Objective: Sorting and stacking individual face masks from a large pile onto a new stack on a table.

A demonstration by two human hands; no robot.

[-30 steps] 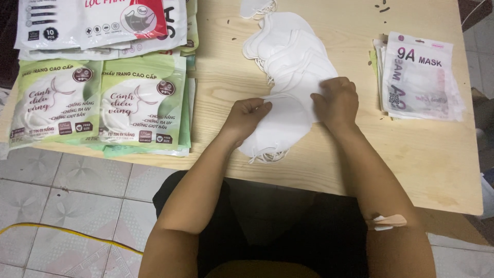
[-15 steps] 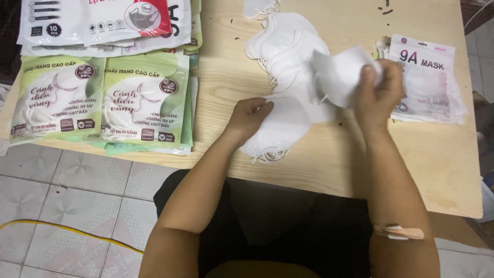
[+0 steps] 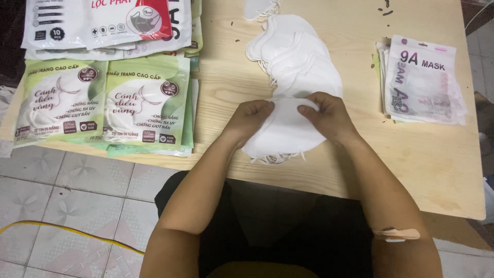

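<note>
Both forearms extend from the lower edge of the view up over the near edge of the wooden surface [image 3: 350,170], converging toward the middle. The left hand [image 3: 250,119] is curled, knuckles up, with its grip pinched on the left upper edge of a white face mask [image 3: 285,131]. The right hand [image 3: 327,116] mirrors it, fingers bent down and grip closed on the right upper edge of the same mask. The two hands sit close together, thumbs nearly meeting. This mask lies on top of a small stack of masks at the near edge of the surface; thin ear loops [image 3: 275,158] protrude beneath it, though how many masks are in the stack cannot be told. A fanned pile of white masks [image 3: 296,54] stretches away just behind the hands. Green-and-white retail packs [image 3: 98,103] lie to the left, with white packs [image 3: 103,23] beyond them. A stack of clear pouches [image 3: 422,82] lies well apart to the right. An adhesive bandage [image 3: 396,235] sits on the right forearm.
</note>
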